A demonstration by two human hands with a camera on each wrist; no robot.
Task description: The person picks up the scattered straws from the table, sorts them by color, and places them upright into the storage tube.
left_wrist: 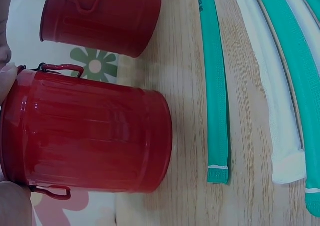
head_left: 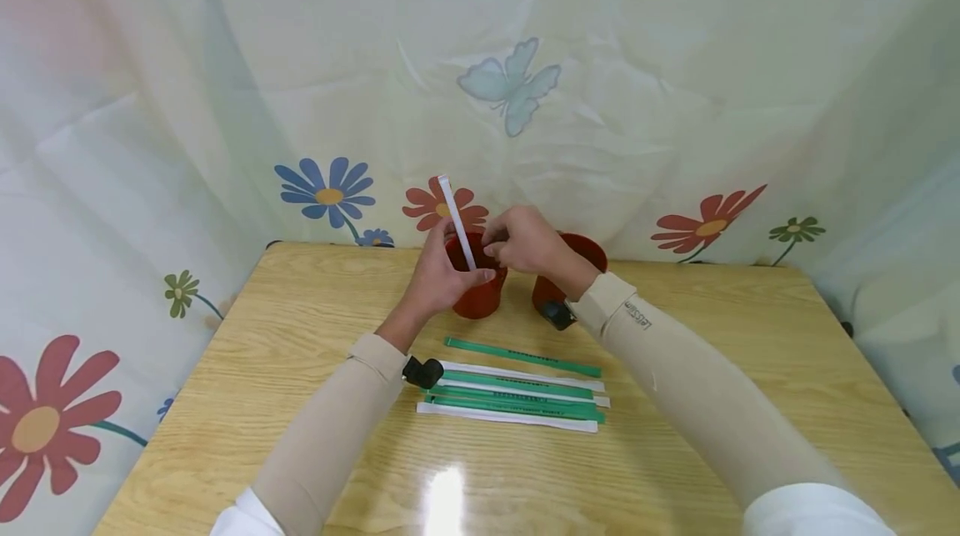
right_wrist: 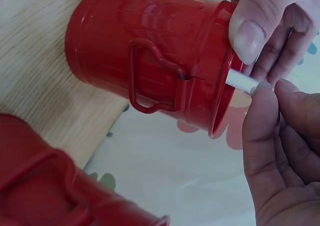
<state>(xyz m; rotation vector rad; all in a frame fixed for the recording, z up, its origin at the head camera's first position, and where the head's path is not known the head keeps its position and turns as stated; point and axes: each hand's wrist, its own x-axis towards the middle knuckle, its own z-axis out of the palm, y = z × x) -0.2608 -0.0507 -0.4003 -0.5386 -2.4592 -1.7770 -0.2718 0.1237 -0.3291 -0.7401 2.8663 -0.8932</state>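
Two red metal buckets stand at the back of the table. My left hand grips the rim of the left bucket, its thumb in front. A white paper-wrapped straw sticks up from this bucket, leaning left. My right hand is over the bucket's right rim. In the right wrist view its curled fingertips pinch at a white wrapped straw in the bucket's mouth; part of the straw is hidden behind the fingers. The second bucket is partly covered by my right wrist.
Several green and white wrapped straws lie side by side in front of the buckets. One green straw lies apart, nearer the buckets. Close behind the table hangs a flower-printed cloth.
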